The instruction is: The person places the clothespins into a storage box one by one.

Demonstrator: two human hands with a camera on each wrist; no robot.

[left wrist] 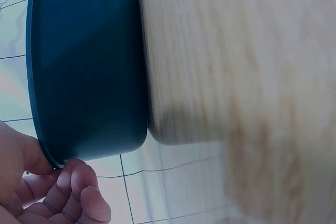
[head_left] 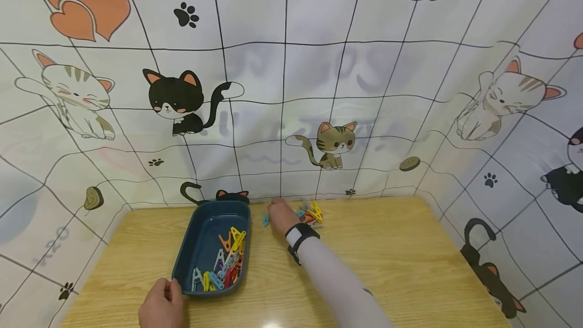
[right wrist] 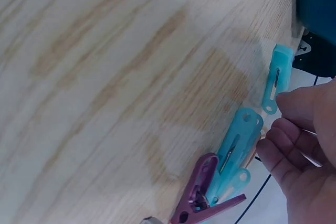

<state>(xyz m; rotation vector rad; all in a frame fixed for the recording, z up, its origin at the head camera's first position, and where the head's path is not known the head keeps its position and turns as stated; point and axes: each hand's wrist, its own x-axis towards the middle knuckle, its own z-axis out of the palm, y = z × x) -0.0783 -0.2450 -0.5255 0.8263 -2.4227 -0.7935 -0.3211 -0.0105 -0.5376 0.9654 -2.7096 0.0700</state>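
At the near left corner of the dark blue tray (head_left: 181,259), my left hand (head_left: 161,303) pinches the rim; in the left wrist view, thumb and curled fingers (left wrist: 68,187) meet at the edge of the tray (left wrist: 89,77). My right hand (head_left: 281,215) is low over the table's far side, among small clips. In the right wrist view its thumb is beside the end of a teal clip (right wrist: 278,74), and its bent fingers (right wrist: 286,140) hold nothing visible; contact is unclear. Another teal clip (right wrist: 239,135) and a purple clip (right wrist: 202,192) lie nearby.
Several coloured clips (head_left: 230,262) lie in the tray's right part. Yellow clips (head_left: 315,210) and others are piled just right of my right hand. A cat-patterned sheet (head_left: 255,130) hangs behind the wooden table (head_left: 373,262).
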